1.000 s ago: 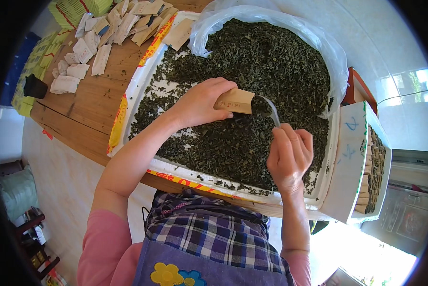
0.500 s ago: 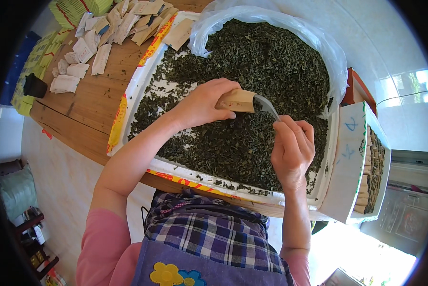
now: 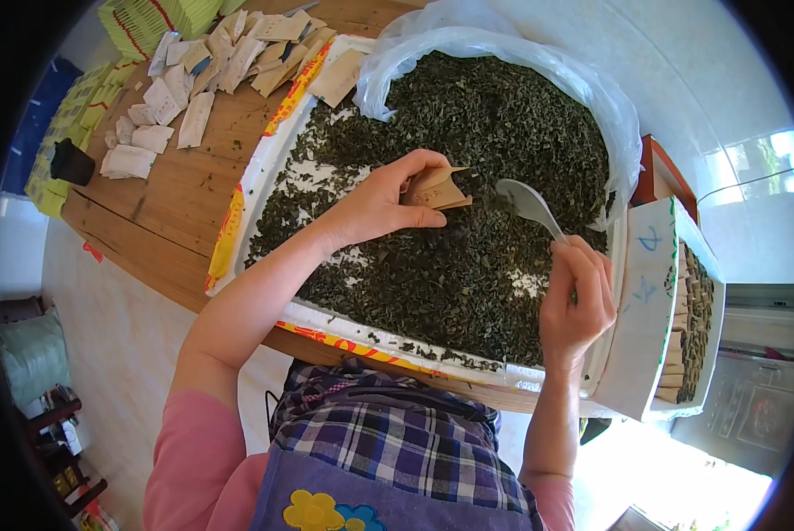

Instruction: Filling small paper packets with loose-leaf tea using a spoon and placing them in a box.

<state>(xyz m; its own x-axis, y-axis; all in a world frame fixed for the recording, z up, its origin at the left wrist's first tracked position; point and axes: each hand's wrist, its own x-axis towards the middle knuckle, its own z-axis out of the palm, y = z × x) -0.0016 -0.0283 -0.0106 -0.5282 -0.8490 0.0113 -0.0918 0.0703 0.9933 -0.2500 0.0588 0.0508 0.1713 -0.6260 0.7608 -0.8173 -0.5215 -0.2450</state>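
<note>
Lowest in frame, the right hand [image 3: 576, 296] is closed around the handle of a white spoon [image 3: 529, 202], its bowl raised over dark loose leaves [image 3: 467, 274]. At centre the left hand [image 3: 388, 199] pinches a small tan paper packet [image 3: 438, 188] just left of the spoon. The leaves fill a white tray [image 3: 344, 332] with a red-and-yellow edge, reaching the desk's [image 3: 171, 212] near rim. A white box of upright tan packets [image 3: 693, 310] stands at right. Pale flat sachets [image 3: 198, 75] lie scattered upper left, beside green stacks [image 3: 145, 22].
</note>
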